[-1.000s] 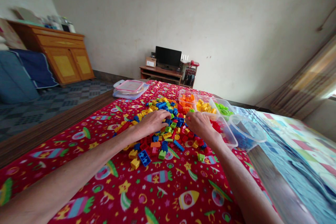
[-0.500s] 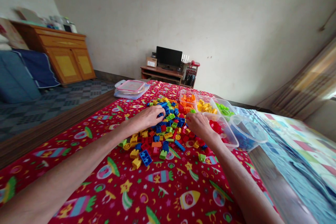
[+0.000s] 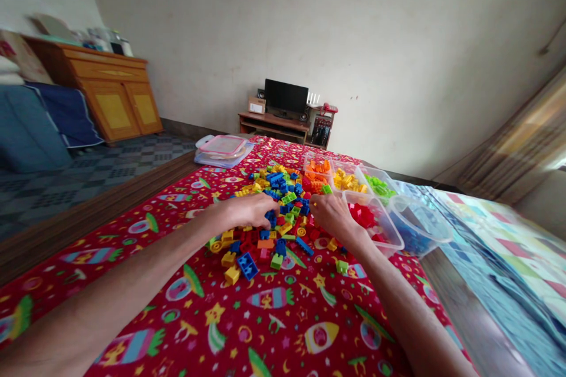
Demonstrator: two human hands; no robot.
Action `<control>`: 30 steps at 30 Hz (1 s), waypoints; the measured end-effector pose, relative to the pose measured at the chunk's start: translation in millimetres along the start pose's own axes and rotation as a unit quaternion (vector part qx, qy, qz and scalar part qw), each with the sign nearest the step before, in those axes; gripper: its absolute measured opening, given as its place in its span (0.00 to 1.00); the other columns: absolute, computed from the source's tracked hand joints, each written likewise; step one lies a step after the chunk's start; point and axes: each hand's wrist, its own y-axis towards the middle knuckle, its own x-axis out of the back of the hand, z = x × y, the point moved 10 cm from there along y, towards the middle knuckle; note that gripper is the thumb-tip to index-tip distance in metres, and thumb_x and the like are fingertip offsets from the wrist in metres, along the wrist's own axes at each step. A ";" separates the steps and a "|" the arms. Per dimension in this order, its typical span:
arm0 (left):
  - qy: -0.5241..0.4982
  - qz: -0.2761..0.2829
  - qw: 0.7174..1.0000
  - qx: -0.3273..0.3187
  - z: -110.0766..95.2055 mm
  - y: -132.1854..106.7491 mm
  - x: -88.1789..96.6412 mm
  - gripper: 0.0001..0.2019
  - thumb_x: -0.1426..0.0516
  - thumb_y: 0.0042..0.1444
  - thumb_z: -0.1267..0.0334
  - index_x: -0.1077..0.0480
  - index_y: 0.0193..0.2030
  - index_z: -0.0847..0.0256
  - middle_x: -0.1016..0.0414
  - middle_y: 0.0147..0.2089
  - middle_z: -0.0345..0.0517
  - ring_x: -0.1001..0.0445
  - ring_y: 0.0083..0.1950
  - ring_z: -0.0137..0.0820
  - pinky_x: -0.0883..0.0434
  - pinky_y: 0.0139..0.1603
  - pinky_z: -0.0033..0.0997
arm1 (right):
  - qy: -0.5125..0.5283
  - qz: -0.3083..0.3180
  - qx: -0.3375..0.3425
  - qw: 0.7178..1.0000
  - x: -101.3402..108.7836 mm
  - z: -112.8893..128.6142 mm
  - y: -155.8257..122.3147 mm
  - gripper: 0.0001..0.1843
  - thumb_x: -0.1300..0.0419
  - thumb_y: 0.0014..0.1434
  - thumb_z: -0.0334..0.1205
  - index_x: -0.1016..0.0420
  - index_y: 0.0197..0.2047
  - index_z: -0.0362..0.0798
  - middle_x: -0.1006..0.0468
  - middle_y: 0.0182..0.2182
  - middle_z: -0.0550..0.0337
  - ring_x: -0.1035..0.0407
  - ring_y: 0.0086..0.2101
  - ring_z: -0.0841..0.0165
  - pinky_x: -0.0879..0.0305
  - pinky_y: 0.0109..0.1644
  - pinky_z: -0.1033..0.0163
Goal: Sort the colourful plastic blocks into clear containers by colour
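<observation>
A heap of plastic building bricks (image 3: 289, 228) in blue, yellow, green, red and orange lies on the red patterned cloth (image 3: 212, 283). At the left of the heap, my left hand (image 3: 255, 211) has its thumb and fingers curled around a blue brick (image 3: 271, 218). My right hand (image 3: 331, 212) is at the heap's right side, fingers bent and pointing down and left. Its fingertips are hidden, so what they hold does not show. A light green brick (image 3: 326, 189) appears just beyond its knuckles.
Clear boxes hold sorted bricks: orange (image 3: 319, 168), yellow (image 3: 349, 181), green (image 3: 379, 187) and red (image 3: 365, 215). A round tub (image 3: 435, 230) at the right has blue ones. Stacked lids (image 3: 223, 146) lie far left. Beyond stands a monitor (image 3: 286, 96).
My left hand has come nearer to me, from the blue bricks farther back, and its thumb has swung lower. The right hand has shifted only slightly. The camera view moved a little.
</observation>
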 end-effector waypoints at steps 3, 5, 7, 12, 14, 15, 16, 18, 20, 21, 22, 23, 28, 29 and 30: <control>0.023 -0.029 0.999 -0.020 -4.9 2.8 -1.4 0.14 0.39 0.50 0.67 0.26 0.45 0.60 0.23 0.45 0.47 0.26 0.47 0.35 0.32 0.44 0.25 | -0.008 0.008 0.000 1.000 -0.7 2.2 -0.7 0.17 0.56 0.62 0.32 0.25 0.40 0.44 0.21 0.33 0.49 0.28 0.30 0.64 0.45 0.29 0.64; 0.014 -0.049 0.998 -0.044 -3.8 4.0 0.7 0.12 0.40 0.51 0.68 0.26 0.44 0.60 0.23 0.44 0.46 0.26 0.46 0.34 0.32 0.45 0.25 | -0.013 0.008 -0.001 1.000 -0.7 3.4 -0.8 0.17 0.56 0.62 0.32 0.25 0.40 0.45 0.21 0.32 0.49 0.27 0.30 0.64 0.44 0.29 0.64; -0.006 -0.067 0.996 -0.053 3.1 5.3 4.3 0.10 0.42 0.54 0.66 0.28 0.43 0.60 0.23 0.43 0.45 0.26 0.45 0.33 0.32 0.44 0.26 | -0.018 0.006 0.002 1.000 -0.2 5.0 -1.1 0.18 0.56 0.63 0.33 0.25 0.41 0.45 0.21 0.32 0.49 0.27 0.30 0.63 0.43 0.30 0.63; -0.027 -0.124 0.992 -0.009 22.0 7.2 16.7 0.09 0.46 0.59 0.63 0.31 0.45 0.60 0.24 0.42 0.46 0.27 0.43 0.33 0.33 0.44 0.28 | -0.031 0.024 0.020 0.999 -0.4 11.4 -3.3 0.17 0.55 0.62 0.31 0.26 0.42 0.44 0.21 0.33 0.47 0.27 0.31 0.63 0.39 0.33 0.63; -0.038 -0.133 0.990 0.013 23.7 6.9 19.9 0.10 0.47 0.59 0.63 0.32 0.46 0.60 0.24 0.42 0.46 0.26 0.41 0.33 0.33 0.42 0.28 | -0.027 0.025 0.020 0.999 1.4 12.8 -4.5 0.17 0.55 0.62 0.31 0.26 0.42 0.43 0.21 0.33 0.46 0.27 0.32 0.63 0.39 0.33 0.63; -0.047 -0.131 0.990 0.025 24.4 6.8 20.3 0.10 0.48 0.59 0.63 0.33 0.46 0.60 0.24 0.41 0.46 0.26 0.40 0.33 0.33 0.40 0.28 | -0.023 0.023 0.018 0.999 2.6 13.3 -5.0 0.17 0.55 0.62 0.31 0.26 0.42 0.44 0.21 0.33 0.46 0.27 0.31 0.63 0.38 0.33 0.63; -0.057 -0.127 0.990 0.035 25.1 6.8 20.3 0.10 0.48 0.60 0.63 0.33 0.47 0.60 0.24 0.40 0.46 0.26 0.38 0.32 0.33 0.38 0.28 | -0.018 0.022 0.016 0.999 3.4 13.9 -5.5 0.17 0.56 0.63 0.31 0.25 0.42 0.44 0.21 0.33 0.46 0.27 0.31 0.63 0.38 0.32 0.64; -0.072 -0.131 0.988 0.048 27.3 6.9 21.1 0.11 0.49 0.60 0.62 0.33 0.48 0.61 0.24 0.39 0.46 0.25 0.36 0.33 0.33 0.35 0.28 | -0.006 0.021 0.011 1.000 3.7 14.9 -6.1 0.17 0.56 0.63 0.33 0.25 0.41 0.44 0.21 0.32 0.47 0.26 0.31 0.63 0.38 0.32 0.64; -0.085 -0.149 0.984 0.052 30.2 7.7 22.9 0.12 0.49 0.59 0.61 0.33 0.48 0.61 0.23 0.40 0.48 0.24 0.38 0.34 0.32 0.36 0.29 | 0.012 0.012 0.009 1.000 5.0 16.4 -6.9 0.18 0.57 0.64 0.34 0.25 0.41 0.45 0.21 0.31 0.48 0.26 0.31 0.63 0.39 0.32 0.64; -0.103 -0.157 0.981 0.050 31.4 8.6 22.8 0.12 0.49 0.59 0.60 0.33 0.48 0.61 0.23 0.41 0.49 0.24 0.38 0.35 0.31 0.37 0.30 | 0.024 0.000 0.011 1.000 7.1 17.8 -7.4 0.18 0.57 0.65 0.35 0.26 0.42 0.45 0.21 0.32 0.49 0.26 0.31 0.64 0.38 0.32 0.64; -0.137 -0.158 0.977 0.044 31.9 10.1 21.1 0.12 0.49 0.60 0.60 0.34 0.48 0.61 0.23 0.41 0.49 0.23 0.39 0.36 0.30 0.37 0.31 | 0.040 -0.018 0.016 0.999 10.9 19.8 -8.3 0.18 0.57 0.65 0.36 0.27 0.45 0.46 0.21 0.33 0.50 0.26 0.32 0.64 0.38 0.33 0.65; -0.187 -0.153 0.970 0.038 31.6 12.0 18.0 0.12 0.49 0.60 0.59 0.34 0.48 0.61 0.22 0.41 0.50 0.23 0.39 0.36 0.29 0.37 0.31 | 0.056 -0.039 0.027 0.997 15.4 22.9 -9.5 0.18 0.56 0.66 0.38 0.29 0.50 0.46 0.21 0.35 0.51 0.26 0.34 0.64 0.38 0.35 0.65; -0.492 -0.066 0.868 0.022 9.9 16.7 -4.2 0.11 0.50 0.62 0.58 0.36 0.47 0.61 0.23 0.45 0.50 0.22 0.44 0.34 0.25 0.43 0.32 | 0.130 -0.090 0.106 0.982 30.4 46.3 -16.4 0.22 0.51 0.65 0.43 0.38 0.61 0.46 0.25 0.48 0.48 0.29 0.43 0.64 0.37 0.41 0.65; -0.534 -0.051 0.843 0.029 4.6 15.8 -7.6 0.11 0.49 0.62 0.59 0.35 0.47 0.61 0.23 0.46 0.49 0.22 0.45 0.34 0.25 0.45 0.32 | 0.140 -0.083 0.112 0.980 29.4 49.5 -16.4 0.22 0.50 0.65 0.42 0.37 0.60 0.46 0.25 0.47 0.48 0.29 0.43 0.64 0.37 0.41 0.66; -0.573 -0.036 0.818 0.038 -0.6 14.8 -10.8 0.10 0.48 0.61 0.59 0.35 0.46 0.61 0.23 0.46 0.49 0.23 0.45 0.33 0.25 0.46 0.32 | 0.149 -0.075 0.112 0.980 27.6 51.3 -15.9 0.21 0.49 0.64 0.41 0.36 0.58 0.45 0.25 0.46 0.48 0.29 0.42 0.64 0.37 0.40 0.66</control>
